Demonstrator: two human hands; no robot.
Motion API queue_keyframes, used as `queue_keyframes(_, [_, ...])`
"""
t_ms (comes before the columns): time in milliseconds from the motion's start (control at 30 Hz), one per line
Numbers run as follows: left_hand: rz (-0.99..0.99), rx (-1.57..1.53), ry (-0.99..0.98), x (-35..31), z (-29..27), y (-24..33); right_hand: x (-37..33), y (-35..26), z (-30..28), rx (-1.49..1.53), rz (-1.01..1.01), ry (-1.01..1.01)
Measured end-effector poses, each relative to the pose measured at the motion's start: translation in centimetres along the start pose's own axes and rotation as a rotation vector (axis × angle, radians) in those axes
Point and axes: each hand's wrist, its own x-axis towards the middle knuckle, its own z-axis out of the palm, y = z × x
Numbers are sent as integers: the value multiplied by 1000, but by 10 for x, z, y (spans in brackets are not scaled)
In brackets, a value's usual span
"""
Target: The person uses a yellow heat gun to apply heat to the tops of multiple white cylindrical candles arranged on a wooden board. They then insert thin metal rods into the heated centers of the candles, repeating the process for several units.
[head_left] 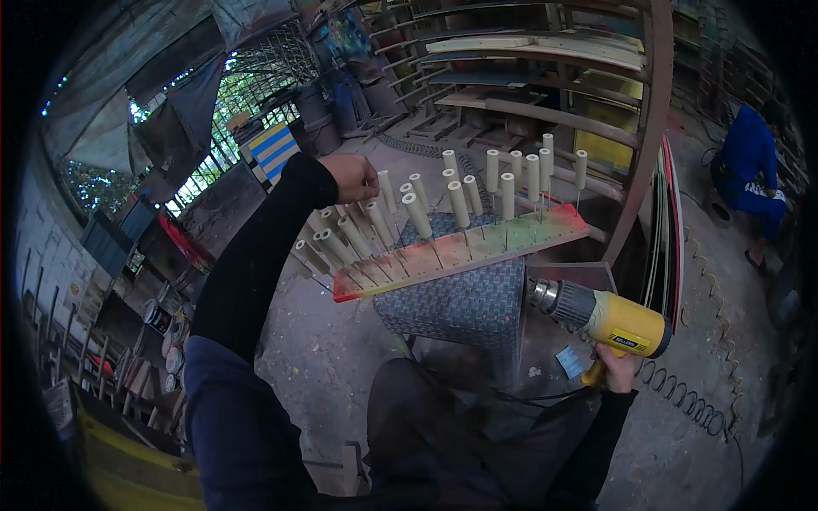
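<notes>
My right hand (pixel 619 368) grips the handle of a yellow heat gun (pixel 632 317), whose metal nozzle points left toward a wooden board (pixel 477 244) with red-tinted ends. The board lies across a grey woven seat (pixel 460 298). Thin wire pins rise from it, each bearing a cream cylinder (pixel 458 204); several stand upright and others lean left. My left hand (pixel 351 177) is above the left group of cylinders, its fingers curled together beside one cream tube (pixel 386 191). What those fingers hold, if anything, is hidden.
Wooden racks (pixel 545 51) with stacked panels stand at the back. A person in blue (pixel 750 162) sits at far right. Coiled hoses (pixel 682 400) lie on the floor. Paint cans (pixel 158 317) stand at left. A blue-and-yellow striped panel (pixel 273 152) is behind my left wrist.
</notes>
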Motion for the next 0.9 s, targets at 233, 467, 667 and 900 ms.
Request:
queue_keyframes(233, [5, 52, 88, 6, 12, 3, 4, 13, -1, -33, -9, -7])
queue_keyframes(467, [17, -67, 146, 2, 3, 2, 5, 23, -3, -22, -14, 20])
queue_keyframes(667, [-45, -94, 260, -21, -3, -17, 5, 24, -8, -35, -20, -26])
queue_keyframes(900, [38, -172, 193, -25, 13, -20, 5, 17, 0, -21, -34, -9])
